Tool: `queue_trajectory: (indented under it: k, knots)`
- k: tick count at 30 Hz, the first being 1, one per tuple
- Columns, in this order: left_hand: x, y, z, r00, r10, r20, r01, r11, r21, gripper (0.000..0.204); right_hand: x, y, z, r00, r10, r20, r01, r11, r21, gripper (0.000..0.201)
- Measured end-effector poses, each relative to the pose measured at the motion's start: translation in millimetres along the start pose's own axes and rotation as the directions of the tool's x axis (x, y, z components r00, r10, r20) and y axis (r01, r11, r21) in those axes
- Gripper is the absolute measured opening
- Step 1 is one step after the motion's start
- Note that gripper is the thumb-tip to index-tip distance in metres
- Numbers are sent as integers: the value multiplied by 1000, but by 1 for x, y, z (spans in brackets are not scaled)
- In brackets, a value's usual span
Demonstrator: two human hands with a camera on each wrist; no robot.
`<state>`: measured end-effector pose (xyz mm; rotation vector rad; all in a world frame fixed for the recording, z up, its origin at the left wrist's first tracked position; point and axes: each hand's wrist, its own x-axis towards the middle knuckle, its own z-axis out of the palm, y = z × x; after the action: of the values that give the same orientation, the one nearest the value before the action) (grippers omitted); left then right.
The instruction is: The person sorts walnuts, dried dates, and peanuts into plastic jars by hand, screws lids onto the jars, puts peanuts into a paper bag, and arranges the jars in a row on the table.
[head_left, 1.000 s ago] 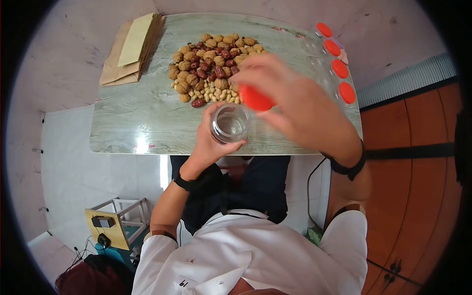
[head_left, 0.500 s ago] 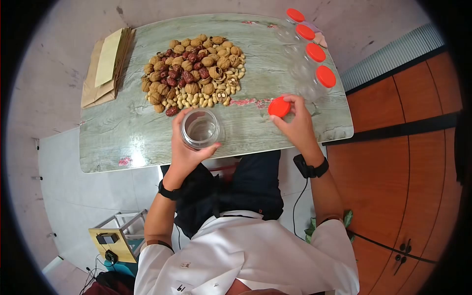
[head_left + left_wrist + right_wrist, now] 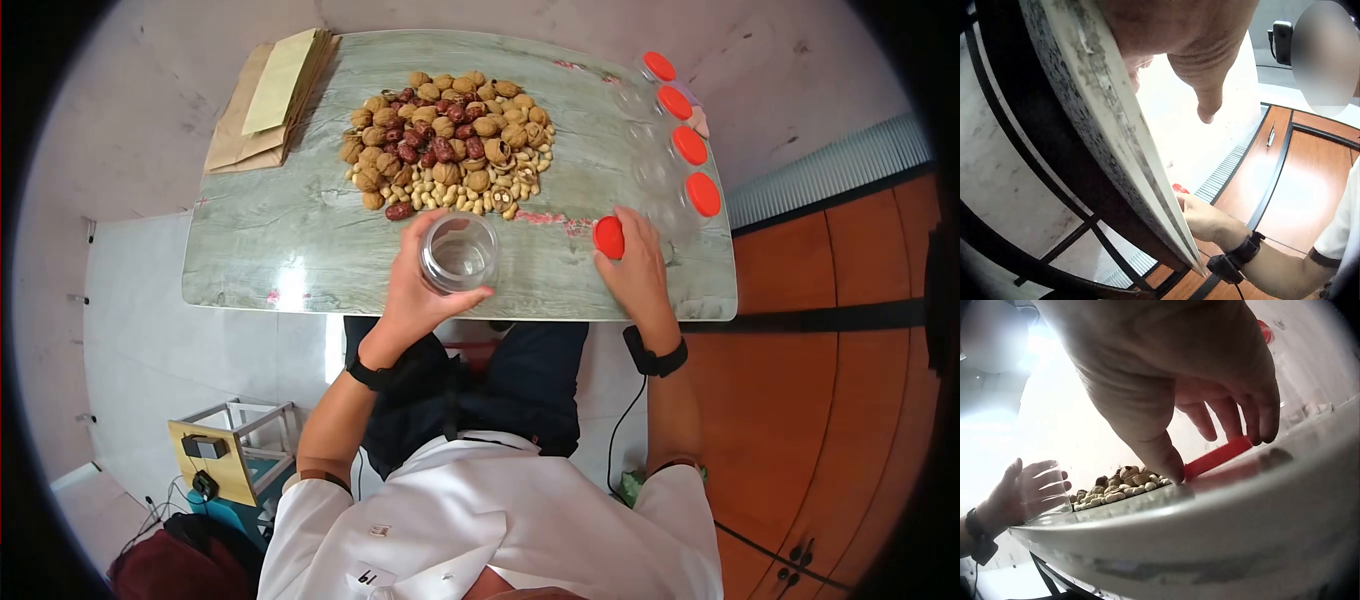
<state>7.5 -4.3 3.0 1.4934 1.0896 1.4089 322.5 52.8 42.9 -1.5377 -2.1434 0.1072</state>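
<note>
My left hand (image 3: 408, 305) grips a clear, lidless jar (image 3: 460, 250) near the table's front edge, thumb and fingers around its side. In the head view the jar looks empty. Farther right, my right hand (image 3: 640, 275) holds a red lid (image 3: 608, 238) between thumb and fingers. The right wrist view has this lid (image 3: 1219, 457) slightly tilted, low over the tabletop, with the fingertips at its edge. Just beyond the jar lies a heap of walnuts (image 3: 445, 174), red dates (image 3: 443, 150) and peanuts (image 3: 437, 193). The jar is outside the left wrist view.
Several clear jars with red lids (image 3: 703, 195) stand in a row along the table's right side. Brown paper bags (image 3: 235, 145) lie at the back left of the table (image 3: 290, 235). Orange-brown cabinets (image 3: 775, 400) are to the right.
The right hand has carried the red lid from beside the jar to the right, down close to the tabletop. My left hand keeps its grip on the jar. The head view has also shifted.
</note>
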Motion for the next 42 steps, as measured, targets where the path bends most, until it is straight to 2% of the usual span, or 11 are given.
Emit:
queue_trajectory:
  k: [3,8,21,24,26,29,30,32,33,40,42]
  knots:
    - [0,-1,0,1000,21,1,-21,1000,19,109,14,-24,-7,994,-98,-48,94,993,-69,58]
    - [0,4,2,1000,3,-8,-3,1000,-15,110,71,-69,2,939,-338,-57,343,922,179,46]
    - [2,2,0,998,55,-1,-55,998,20,111,127,-81,68,941,-326,96,328,945,-8,32]
    - [1,0,0,999,39,5,-39,999,22,110,122,-87,50,943,-334,-9,333,937,108,33]
    - [1,4,-2,1000,30,5,-30,999,29,110,110,-110,15,994,-103,17,84,882,463,36]
    - [1,0,0,998,56,-8,-55,998,42,110,85,-133,-22,969,-245,32,188,815,548,39]
    - [1,-2,2,995,93,-25,-92,994,51,110,79,-135,-23,971,-236,31,182,819,544,39]
    - [1,-2,5,998,62,-25,-63,997,-35,110,69,-142,-21,844,-532,-73,502,733,459,38]
    - [1,-2,5,999,29,-35,-33,993,-115,109,67,-144,-16,816,-570,-92,546,709,447,38]
    - [1,3,1,998,59,-18,-58,998,21,109,97,-97,11,852,-486,-195,523,797,301,35]
    - [0,0,0,998,60,7,-60,997,44,111,122,-68,34,934,-327,-145,349,921,172,36]
